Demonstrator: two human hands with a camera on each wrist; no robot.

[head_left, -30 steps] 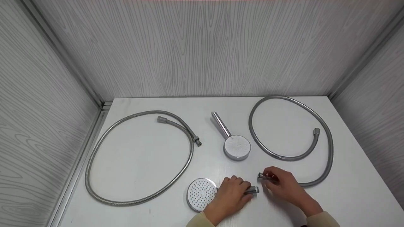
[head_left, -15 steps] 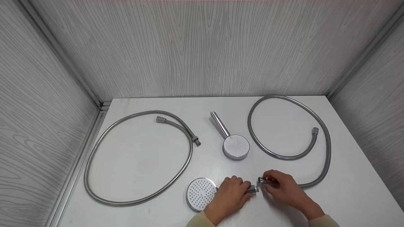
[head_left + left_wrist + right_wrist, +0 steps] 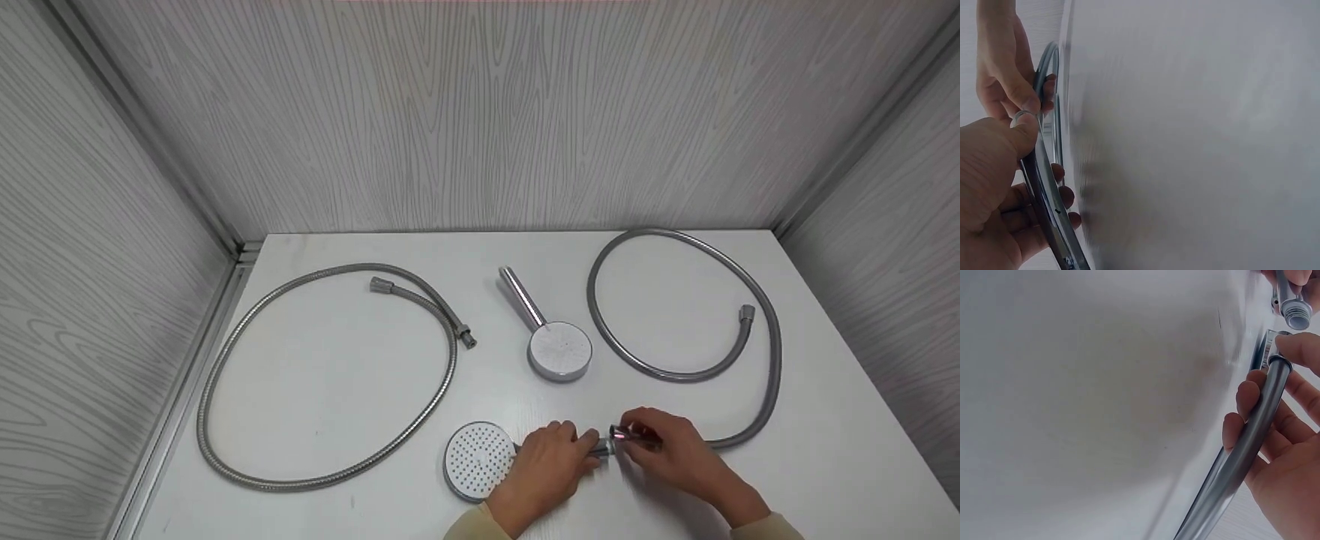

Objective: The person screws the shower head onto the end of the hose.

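Note:
My left hand (image 3: 546, 463) grips the chrome handle of a shower head (image 3: 478, 460), whose round white face with small dots points up. In the right wrist view the handle's threaded end (image 3: 1297, 316) sticks out from the fingers. My right hand (image 3: 673, 452) holds the end of a smooth grey shower hose (image 3: 1247, 444), thumb on its chrome nut (image 3: 619, 433). Nut and threaded end are close together, with a small gap showing between them in the right wrist view. The left wrist view shows the handle (image 3: 1050, 197) lying across the curled left fingers.
Behind the hands lies a second shower head (image 3: 561, 350), handle pointing away. A ribbed metal hose (image 3: 201, 409) is looped on the left of the white table (image 3: 330, 390). The held hose's loop (image 3: 775, 352) spreads over the right side. Wood-grain panels (image 3: 480, 112) enclose the back and sides.
My right hand has moved slightly left and down, bringing the hose nut nearer to the handle's threaded end. The left hand keeps its hold on the shower head with almost no movement.

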